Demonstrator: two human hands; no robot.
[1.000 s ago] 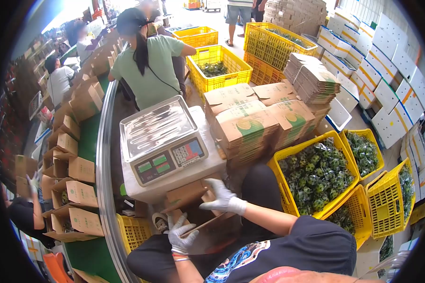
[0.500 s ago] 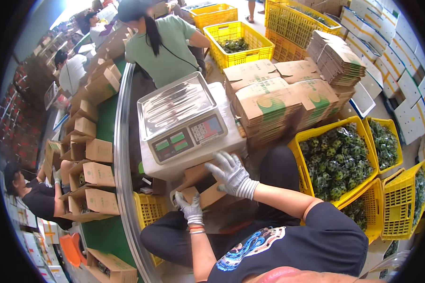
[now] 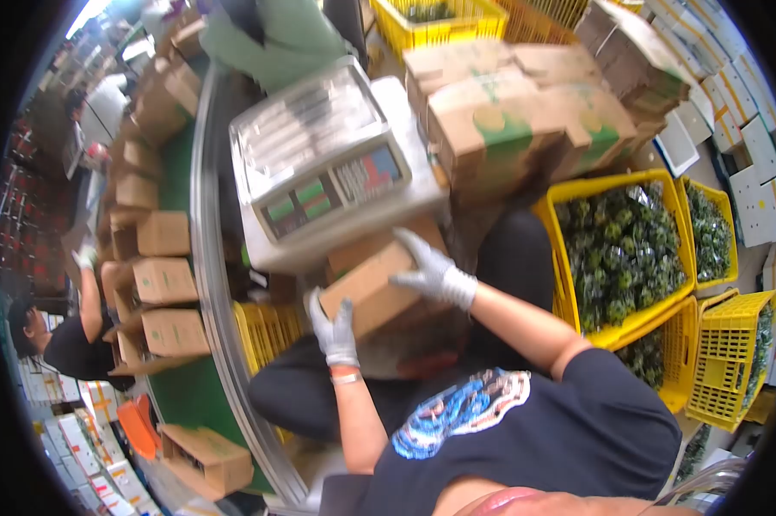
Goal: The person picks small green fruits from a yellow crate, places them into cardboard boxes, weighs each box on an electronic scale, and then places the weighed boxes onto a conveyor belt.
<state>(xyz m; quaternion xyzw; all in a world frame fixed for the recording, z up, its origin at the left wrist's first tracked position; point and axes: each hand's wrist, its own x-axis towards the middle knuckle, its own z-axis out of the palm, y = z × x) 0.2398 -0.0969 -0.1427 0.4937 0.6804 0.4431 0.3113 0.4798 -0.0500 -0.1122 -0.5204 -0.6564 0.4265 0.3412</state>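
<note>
Grasping a box (image 3: 372, 291) mid-frame between left grip (image 3: 332, 331) and right grip (image 3: 434, 275). Held tilted, just below the scale (image 3: 311, 129) on the tabletop (image 3: 409, 116). Flanked by a filled yellow crate (image 3: 612, 178) at right, the green belt (image 3: 186, 387) at left.

Approx. qty: 1 digital scale (image 3: 328, 150) on 1 bench (image 3: 421, 163); 1 held carton (image 3: 366, 288) nr bench's near edge; min. 3 stacks of flat cartons (image 3: 495, 125); min. 6 open cartons (image 3: 166, 280) by green belt (image 3: 181, 391); 4 yellow crates (image 3: 722, 374) R side, 1 small crate (image 3: 266, 334) nr belt; min. 3 co-workers (image 3: 289, 43).
</note>
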